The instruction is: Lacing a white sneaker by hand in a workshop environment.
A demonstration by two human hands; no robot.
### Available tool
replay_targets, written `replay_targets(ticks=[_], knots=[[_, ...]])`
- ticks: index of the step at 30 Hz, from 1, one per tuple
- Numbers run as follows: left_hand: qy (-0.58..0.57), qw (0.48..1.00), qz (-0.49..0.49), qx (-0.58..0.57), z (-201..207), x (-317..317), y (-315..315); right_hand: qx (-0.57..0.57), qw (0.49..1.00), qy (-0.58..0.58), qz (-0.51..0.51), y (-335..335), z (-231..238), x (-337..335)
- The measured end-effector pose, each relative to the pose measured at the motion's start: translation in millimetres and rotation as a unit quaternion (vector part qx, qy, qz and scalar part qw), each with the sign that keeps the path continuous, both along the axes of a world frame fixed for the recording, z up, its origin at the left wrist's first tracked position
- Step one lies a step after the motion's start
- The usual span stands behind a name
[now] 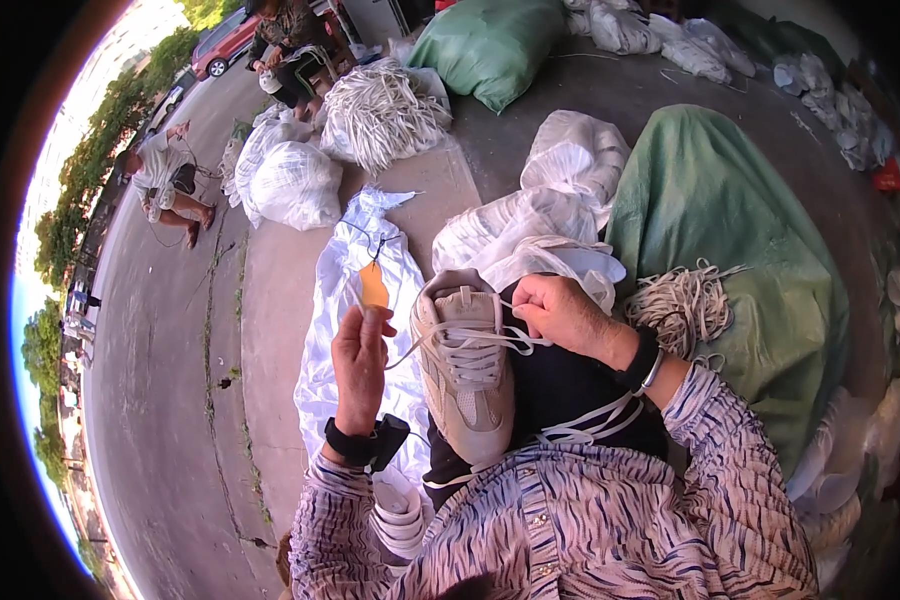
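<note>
A beige and grey sneaker [458, 388] rests on my lap, its toe toward me. Pale flat shoelaces [473, 358] run across its tongue, and loose lengths come out on both sides. On the left, my left hand [358, 362] pinches one lace length between thumb and fingers, held a little away from the shoe. My right hand [568, 318] is closed on the other length, close beside the shoe's collar. Several more loose laces [592, 428] lie over my dark trousers, right of the shoe.
A white woven sack [332, 330] with an orange tag [373, 287] lies left of the shoe. Plastic-wrapped bundles [530, 225] sit ahead. At right, a lace pile [682, 308] rests against a green sack [735, 230]. Far left, a person [160, 175] crouches; another sits farther back.
</note>
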State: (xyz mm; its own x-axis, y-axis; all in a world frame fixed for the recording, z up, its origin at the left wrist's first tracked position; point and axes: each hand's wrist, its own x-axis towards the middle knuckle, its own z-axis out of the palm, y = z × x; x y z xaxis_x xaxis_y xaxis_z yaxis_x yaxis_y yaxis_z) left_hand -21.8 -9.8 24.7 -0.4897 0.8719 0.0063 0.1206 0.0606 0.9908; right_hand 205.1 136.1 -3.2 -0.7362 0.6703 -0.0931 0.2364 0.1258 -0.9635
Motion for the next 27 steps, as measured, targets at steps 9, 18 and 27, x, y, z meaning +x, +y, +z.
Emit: replay_targets(ticks=[9, 18, 27], knots=[[0.120, 0.991, -0.049, -0.042, -9.5, 32.0, 9.9, 0.237, 0.965, -0.112, 0.001, -7.9, -2.9, -3.9], [-0.009, 0.996, -0.084, -0.003, -4.0, 32.2, -12.5, 0.264, 0.960, -0.085, -0.038, -8.1, -7.6, -7.5], [0.039, 0.992, -0.106, -0.063, 24.1, 19.6, -19.3, 0.494, 0.862, -0.082, 0.083, -3.0, 0.1, -12.2]])
